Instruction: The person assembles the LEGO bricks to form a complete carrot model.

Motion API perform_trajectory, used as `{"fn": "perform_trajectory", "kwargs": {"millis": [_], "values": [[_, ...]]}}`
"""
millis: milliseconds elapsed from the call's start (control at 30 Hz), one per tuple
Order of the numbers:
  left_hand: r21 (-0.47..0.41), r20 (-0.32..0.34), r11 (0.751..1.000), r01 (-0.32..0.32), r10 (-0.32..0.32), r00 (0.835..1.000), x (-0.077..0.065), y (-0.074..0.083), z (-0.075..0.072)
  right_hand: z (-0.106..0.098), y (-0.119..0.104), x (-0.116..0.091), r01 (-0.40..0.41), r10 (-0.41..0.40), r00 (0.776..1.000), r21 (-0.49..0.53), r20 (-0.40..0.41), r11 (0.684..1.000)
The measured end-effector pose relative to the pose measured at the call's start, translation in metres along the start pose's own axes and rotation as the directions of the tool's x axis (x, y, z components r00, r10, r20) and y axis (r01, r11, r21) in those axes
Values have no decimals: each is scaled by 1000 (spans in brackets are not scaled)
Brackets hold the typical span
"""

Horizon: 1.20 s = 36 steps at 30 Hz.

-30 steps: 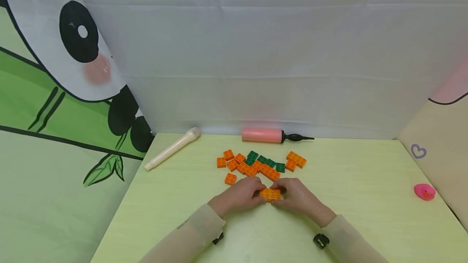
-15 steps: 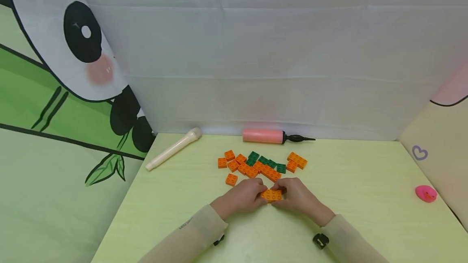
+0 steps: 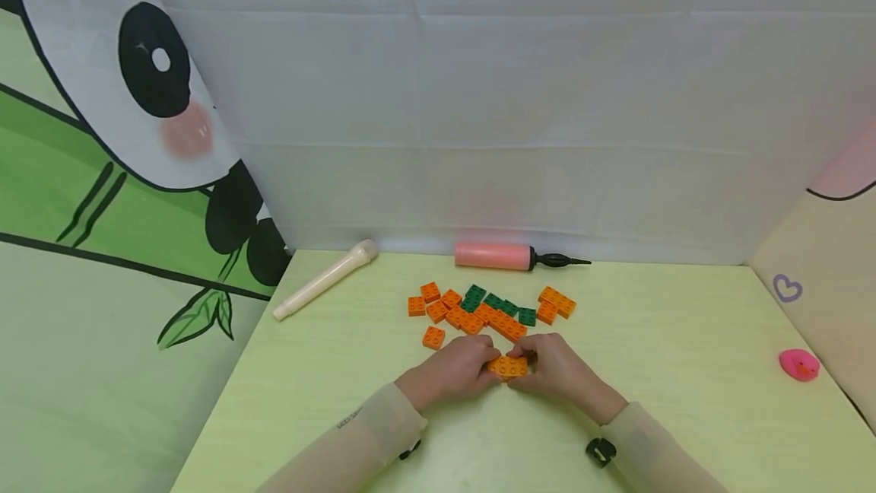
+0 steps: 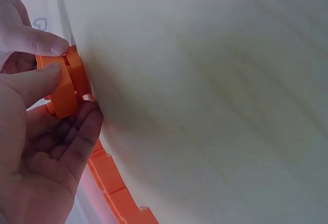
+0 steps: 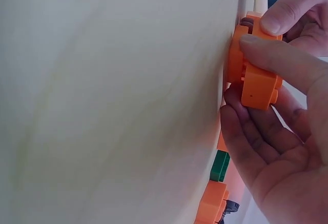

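Note:
My left hand point(image 3: 452, 368) and right hand point(image 3: 557, 370) meet near the middle of the table, each pinching one end of an orange building block point(image 3: 508, 367) with studs on top. Thumbs press its near side, while the other fingers curl round the far side. Below it, close to the tabletop, sits a second orange block point(image 5: 235, 55). A narrow slit shows between the two in both wrist views; whether they are joined I cannot tell. Just beyond the hands lies a long orange block point(image 3: 506, 323), and a small square orange block point(image 3: 433, 337) lies beside the left hand.
Several loose orange blocks point(image 3: 436, 311) and green blocks point(image 3: 473, 297) are scattered beyond the hands. At the table's point(image 3: 650, 310) back edge lie a pink hand pump point(image 3: 493, 256) and a pale stick-shaped object point(image 3: 325, 280). A pink rubber duck point(image 3: 798, 364) sits far right.
Both hands keep their grip on the orange block in almost the same place. The whole head view has shifted slightly; nothing else has visibly moved.

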<state>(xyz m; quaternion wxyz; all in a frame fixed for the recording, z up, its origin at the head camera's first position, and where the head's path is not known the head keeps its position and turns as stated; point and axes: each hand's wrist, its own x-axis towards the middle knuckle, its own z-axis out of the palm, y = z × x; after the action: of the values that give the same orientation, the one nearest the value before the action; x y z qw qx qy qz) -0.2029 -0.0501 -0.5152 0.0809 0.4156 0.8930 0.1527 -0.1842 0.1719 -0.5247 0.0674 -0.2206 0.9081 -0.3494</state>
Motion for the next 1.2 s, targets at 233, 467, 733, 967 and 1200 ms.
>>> {"fn": "perform_trajectory", "kwargs": {"millis": [233, 467, 733, 967, 1200], "values": [[-94, 25, 996, 1, 1, 1000, 1, -3, -3, -1, 2, 1, 0, 0, 1000, 15, 16, 1000], [-67, 18, 998, -19, 20, 1000, 2, -7, -2, 1, 0, 2, 29, -29, 1000, -6, 1, 1000], [-17, 24, 999, -28, 28, 999, 3, -6, 0, 2, -1, 3, 12, -12, 1000, -7, -1, 1000], [-6, 20, 999, -47, 47, 999, 2, -6, -3, 2, -2, 3, 4, -4, 1000, 15, 0, 1000], [-86, 11, 996, 15, -14, 1000, 2, -9, -1, 0, -4, 3, 7, -7, 1000, -26, 15, 1000]]}}
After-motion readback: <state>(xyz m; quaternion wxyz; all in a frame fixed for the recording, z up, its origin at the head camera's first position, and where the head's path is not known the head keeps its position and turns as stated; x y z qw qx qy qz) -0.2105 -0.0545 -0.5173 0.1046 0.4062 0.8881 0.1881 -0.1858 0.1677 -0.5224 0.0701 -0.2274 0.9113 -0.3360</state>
